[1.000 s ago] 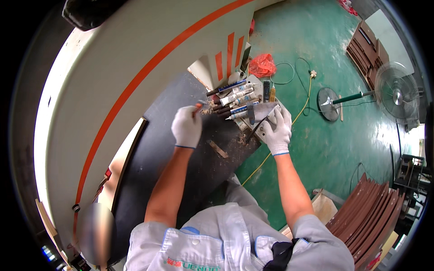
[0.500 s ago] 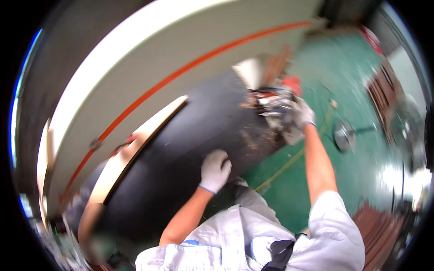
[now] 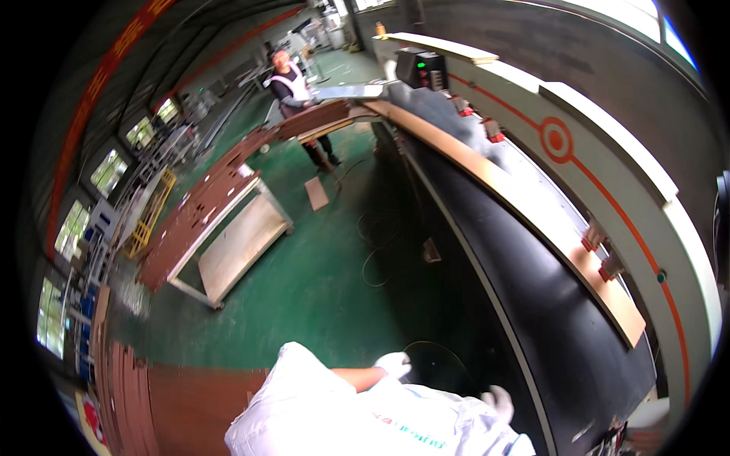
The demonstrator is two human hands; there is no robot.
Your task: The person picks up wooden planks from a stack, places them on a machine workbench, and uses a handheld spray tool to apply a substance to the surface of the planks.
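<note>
My left hand (image 3: pixel 394 365), in a white glove, hangs in front of my body above the green floor, loosely open, with nothing visible in it. To its right, my right hand (image 3: pixel 498 403), also gloved and smeared by motion, is beside the long black machine bed (image 3: pixel 525 304); its fingers look apart and I see nothing in them. A long light-brown board (image 3: pixel 487 178) lies on that bed, beneath small red-and-metal fittings (image 3: pixel 593 235) along the machine's pale beam (image 3: pixel 608 163). Neither hand touches the board.
Brown strips cover a wheeled cart (image 3: pixel 251 243) on the left. A person (image 3: pixel 293 87) stands at the far end beside more brown pieces and a pale panel (image 3: pixel 350 91). Cables (image 3: pixel 372 266) and a small board (image 3: pixel 315 194) lie on the floor. Brown boards (image 3: pixel 201 403) are stacked lower left.
My view has swung round from close to the black bed to along its length. My right hand is away from the cluttered heap of items; both hands are now close to my body.
</note>
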